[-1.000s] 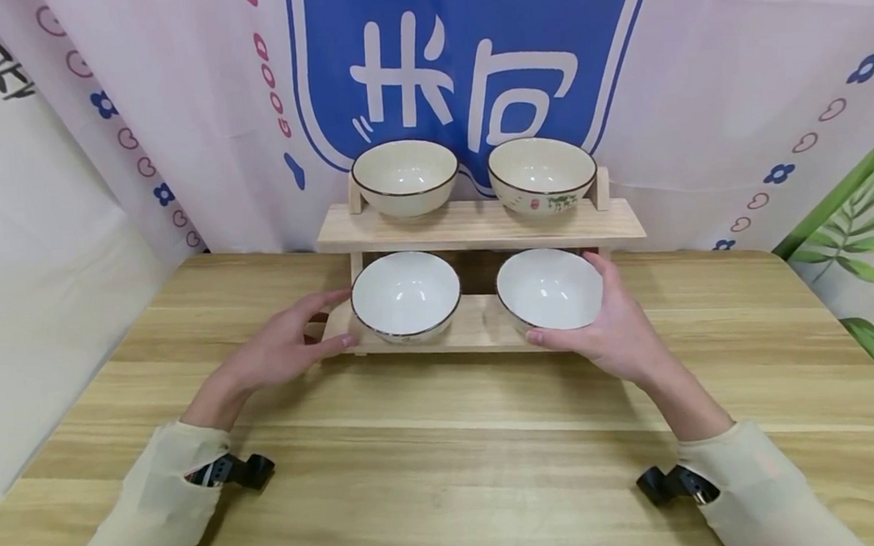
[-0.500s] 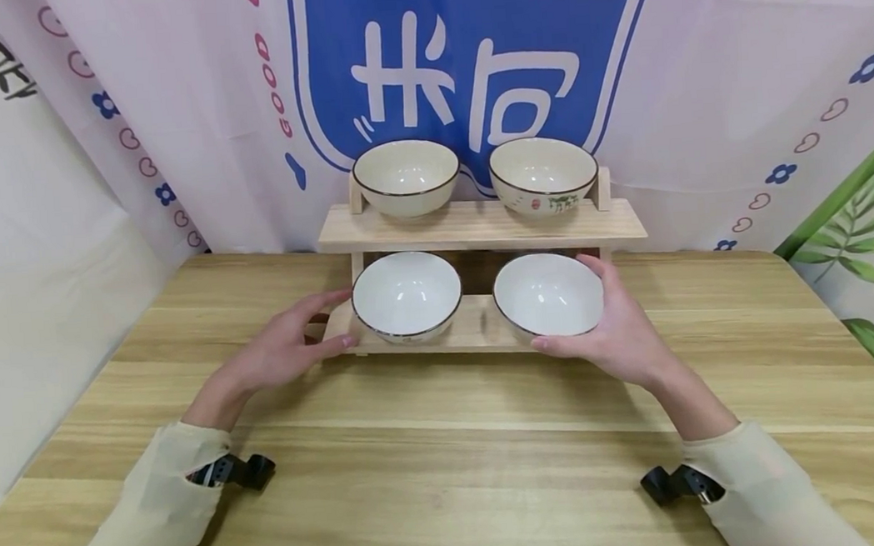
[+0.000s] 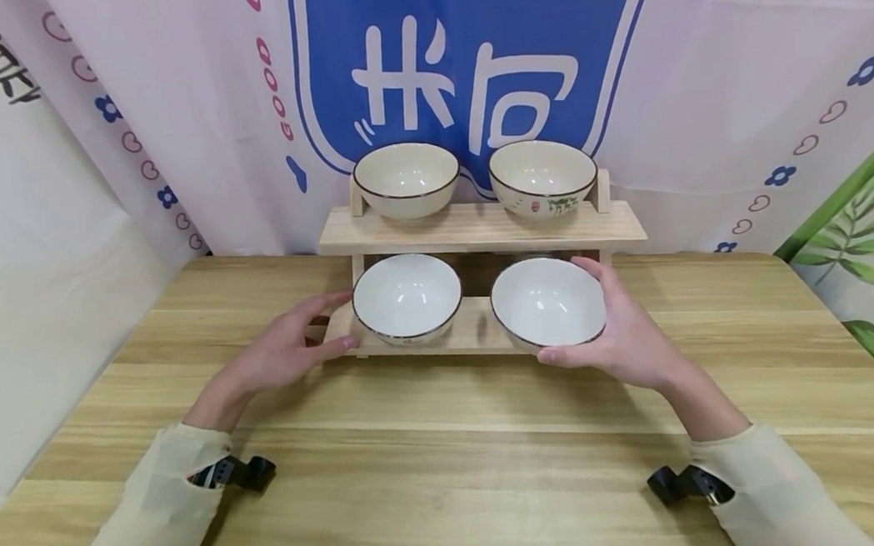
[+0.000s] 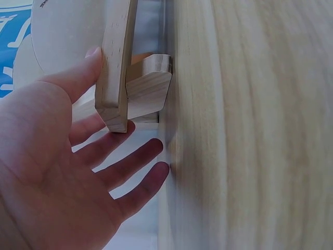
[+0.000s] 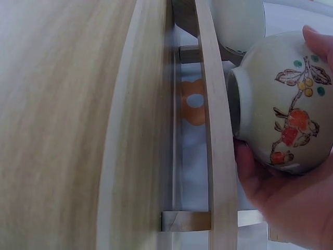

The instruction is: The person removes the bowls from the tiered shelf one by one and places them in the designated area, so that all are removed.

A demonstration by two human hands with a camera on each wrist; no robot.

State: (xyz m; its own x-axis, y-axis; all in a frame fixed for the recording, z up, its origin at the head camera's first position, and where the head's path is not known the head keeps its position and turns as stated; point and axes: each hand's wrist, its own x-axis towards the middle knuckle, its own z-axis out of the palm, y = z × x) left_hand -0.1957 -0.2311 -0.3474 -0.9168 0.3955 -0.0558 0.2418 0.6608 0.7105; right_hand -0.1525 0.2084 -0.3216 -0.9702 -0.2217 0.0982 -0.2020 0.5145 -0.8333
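A two-tier wooden rack carries bowls with dark rims. On the lower tier sits the left white-lined bowl. My left hand holds the left end of that tier, its thumb on the board and fingers spread beyond the end. My right hand grips the lower right bowl by its side, thumb at the near rim and fingers round the far side. In the right wrist view, the bowl's fruit-painted outside shows; its foot is just off the tier's front edge.
Two cream bowls, one left and one right, stand on the upper tier. Behind the rack hangs a printed curtain. The wood-grain table stretches in front.
The lower right bowl has moved a little toward me and left, over the tier's front edge, with my right hand around it. My left hand stays at the rack's end.
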